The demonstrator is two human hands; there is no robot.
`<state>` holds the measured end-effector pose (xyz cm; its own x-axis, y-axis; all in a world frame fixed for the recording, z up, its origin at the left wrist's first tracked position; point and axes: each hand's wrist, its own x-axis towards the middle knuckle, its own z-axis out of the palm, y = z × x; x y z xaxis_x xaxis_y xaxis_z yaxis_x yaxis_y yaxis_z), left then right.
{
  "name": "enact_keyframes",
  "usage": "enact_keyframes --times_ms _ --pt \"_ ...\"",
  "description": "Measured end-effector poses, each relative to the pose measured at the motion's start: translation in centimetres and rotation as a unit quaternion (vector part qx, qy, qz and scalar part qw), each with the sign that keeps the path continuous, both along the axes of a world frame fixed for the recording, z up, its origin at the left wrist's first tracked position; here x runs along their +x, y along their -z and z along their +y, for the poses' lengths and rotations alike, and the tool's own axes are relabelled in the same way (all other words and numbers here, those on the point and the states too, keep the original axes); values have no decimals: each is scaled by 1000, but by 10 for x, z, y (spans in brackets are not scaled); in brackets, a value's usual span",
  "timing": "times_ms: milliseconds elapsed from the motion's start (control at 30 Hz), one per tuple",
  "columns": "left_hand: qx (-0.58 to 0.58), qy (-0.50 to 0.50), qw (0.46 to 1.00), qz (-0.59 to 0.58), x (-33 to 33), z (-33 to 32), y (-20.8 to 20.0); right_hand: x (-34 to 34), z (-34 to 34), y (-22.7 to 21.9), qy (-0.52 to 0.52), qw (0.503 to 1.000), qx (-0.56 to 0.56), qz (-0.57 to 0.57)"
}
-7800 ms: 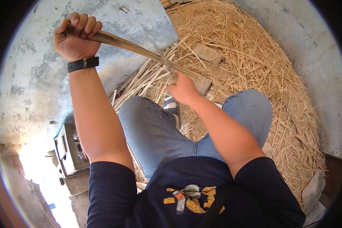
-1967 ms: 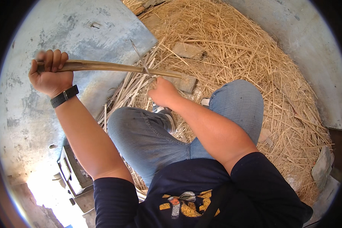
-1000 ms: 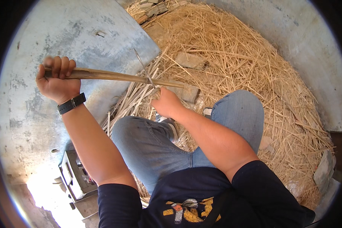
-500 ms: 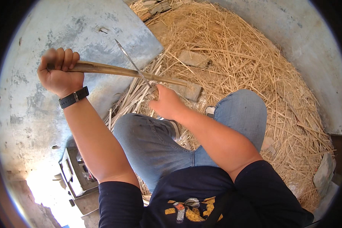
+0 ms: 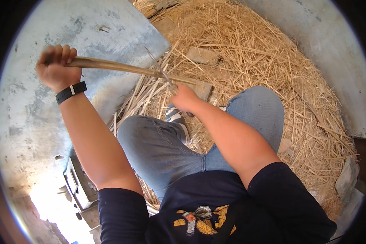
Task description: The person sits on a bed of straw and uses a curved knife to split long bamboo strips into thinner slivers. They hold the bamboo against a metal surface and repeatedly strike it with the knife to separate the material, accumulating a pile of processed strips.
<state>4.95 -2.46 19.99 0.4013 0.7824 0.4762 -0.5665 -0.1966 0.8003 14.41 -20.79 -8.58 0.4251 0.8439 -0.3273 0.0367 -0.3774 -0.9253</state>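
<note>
Head view: a long, slightly curved wooden strip (image 5: 114, 66) is held slantwise in front of the knees (image 5: 254, 107), its lower end at a flat block (image 5: 205, 90); whether the two touch cannot be confirmed. A knife (image 5: 156, 63) is laid across the strip near that end, its tip directed up and to the left.

Work appears to be in progress: the strip is in one long piece, and no part is seen separated from it. Its surface is too small in view for finished and unfinished portions to be told apart, so the amount left cannot be judged. Pale slats (image 5: 138, 101) are piled below the strip, beside loose straw (image 5: 252, 49).

The left hand (image 5: 57, 67) is raised, its fingers curled round the upper end; a black wristband (image 5: 71, 92) is worn below it. The right hand (image 5: 185, 99) is held lower, between the knees and the strip, its fingers wrapped round the knife's handle.
</note>
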Motion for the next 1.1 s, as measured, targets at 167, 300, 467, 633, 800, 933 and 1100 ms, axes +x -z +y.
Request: enact_keyframes --times_ms 167,300,467,633,800,933,1100 --pt "-9 24 1000 -6 2 12 13 0 4 -1 15 999 -25 -16" --pt "4 36 999 -7 -15 12 10 -13 -10 -60 -42 997 57 -23" --pt "5 43 999 -2 -8 15 9 -17 1 -37 -12 992 96 -80" --pt "2 16 1000 0 -8 15 9 -20 2 -38 -5 990 116 -76" --pt "-4 -112 994 -5 0 -3 9 -25 -3 -48 -17 991 108 -83" --pt "-20 -283 959 6 21 -27 8 -22 -1 -23 6 996 68 -50" --pt "-41 -308 950 -2 17 -22 9 -26 1 -26 22 997 60 -40"
